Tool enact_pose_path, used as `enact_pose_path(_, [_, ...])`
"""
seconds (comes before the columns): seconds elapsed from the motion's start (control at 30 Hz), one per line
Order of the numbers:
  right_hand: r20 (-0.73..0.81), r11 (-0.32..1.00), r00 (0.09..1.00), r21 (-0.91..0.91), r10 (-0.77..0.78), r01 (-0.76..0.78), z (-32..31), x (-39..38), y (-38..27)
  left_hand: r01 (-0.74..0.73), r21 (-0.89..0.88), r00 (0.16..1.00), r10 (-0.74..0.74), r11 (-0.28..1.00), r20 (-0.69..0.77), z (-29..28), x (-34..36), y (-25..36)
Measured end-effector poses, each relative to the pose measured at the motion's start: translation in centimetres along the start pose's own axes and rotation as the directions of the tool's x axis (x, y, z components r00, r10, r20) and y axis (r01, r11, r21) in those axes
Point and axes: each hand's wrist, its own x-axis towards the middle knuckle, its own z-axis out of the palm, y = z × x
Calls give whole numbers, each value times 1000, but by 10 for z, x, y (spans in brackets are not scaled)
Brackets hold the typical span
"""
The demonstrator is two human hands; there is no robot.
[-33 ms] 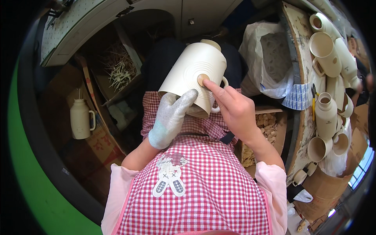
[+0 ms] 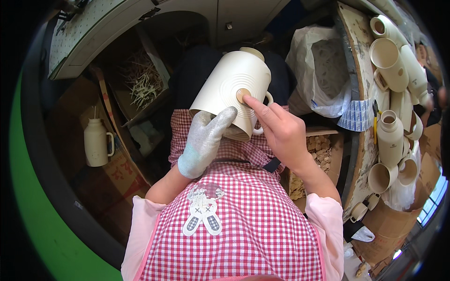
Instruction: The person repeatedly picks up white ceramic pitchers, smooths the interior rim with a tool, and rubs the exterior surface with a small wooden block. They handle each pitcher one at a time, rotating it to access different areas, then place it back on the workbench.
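Observation:
A cream jug body with ringed ridges lies tilted over my lap, its open end toward me. My gloved left hand is closed on that open rim, thumb outside, the other fingers hidden within. A round tan disc sits at the centre of the rings on the jug's side. The index fingertip of my bare right hand rests on this disc. Its other fingers are curled beside the jug's handle; whether they hold anything is hidden.
At right, several cream jugs and shells crowd a worn bench, with blue-and-white sheets at its edge. Near it stand a white plastic bag and a box of tan discs. Another jug and a box of scraps are at left.

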Motion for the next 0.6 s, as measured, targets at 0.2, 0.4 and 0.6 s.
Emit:
enact_pose_path(0.2, [-1,960,1000,-279,-14,13,-12,1,-14,-3,59,999,0,998,47,12,3,2])
enact_pose_path(0.4, [-81,905,997,-423,5,-38,-8,0,-9,-311,424,950,296,851,102,24,21,-9])
enact_pose_path(0.6, [-140,987,990,160,8,14,-8,9,4,-424,580,904,366,696,222,-10,9,12])
